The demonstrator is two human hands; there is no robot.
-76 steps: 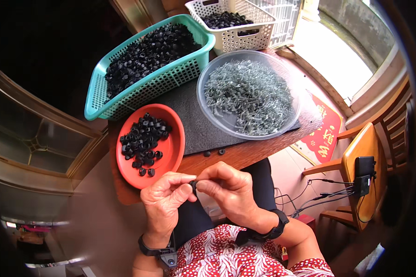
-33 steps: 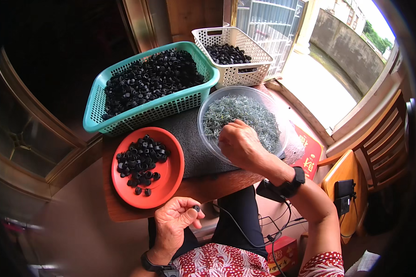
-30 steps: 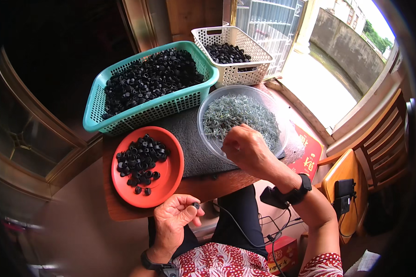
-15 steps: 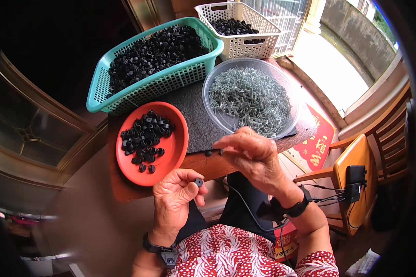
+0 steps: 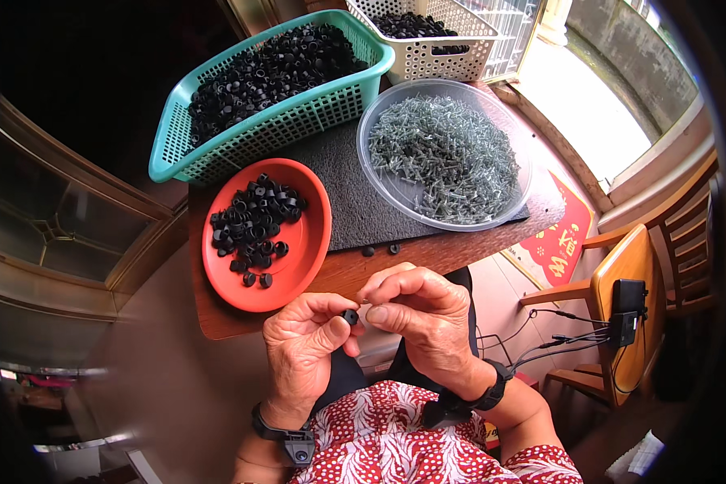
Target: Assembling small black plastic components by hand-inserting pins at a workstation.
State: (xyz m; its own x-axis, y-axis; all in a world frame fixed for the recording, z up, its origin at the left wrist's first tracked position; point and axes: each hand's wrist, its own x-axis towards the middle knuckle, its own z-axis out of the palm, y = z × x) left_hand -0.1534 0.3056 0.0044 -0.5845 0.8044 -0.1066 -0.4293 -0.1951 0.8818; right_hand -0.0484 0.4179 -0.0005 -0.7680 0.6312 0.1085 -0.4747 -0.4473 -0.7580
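Note:
My left hand (image 5: 302, 343) pinches a small black plastic cap (image 5: 350, 317) between thumb and forefinger, its recessed side turned toward my right hand. Close beside it, my right hand (image 5: 423, 319) has thumb and forefinger pressed together on a small silver screw (image 5: 365, 302), of which only a tip shows. A narrow gap seems to separate screw and cap. An orange-red plate (image 5: 298, 278) with a heap of black caps (image 5: 254, 218) lies beyond my left hand. Past my right hand stands a clear round tub (image 5: 415, 214) full of silver screws (image 5: 448, 153).
A teal basket (image 5: 270, 133) and a white basket (image 5: 423, 60), both filled with black caps, stand at the back. Two loose caps (image 5: 369, 251) lie at the near edge of the wooden table (image 5: 355, 278). On the right, a wooden chair (image 5: 613, 282) carries a black box (image 5: 627, 302) with cables.
My right hand has come down and left from near the tub to beside the cap in my left hand. The view has shifted slightly; two loose caps now show at the table edge.

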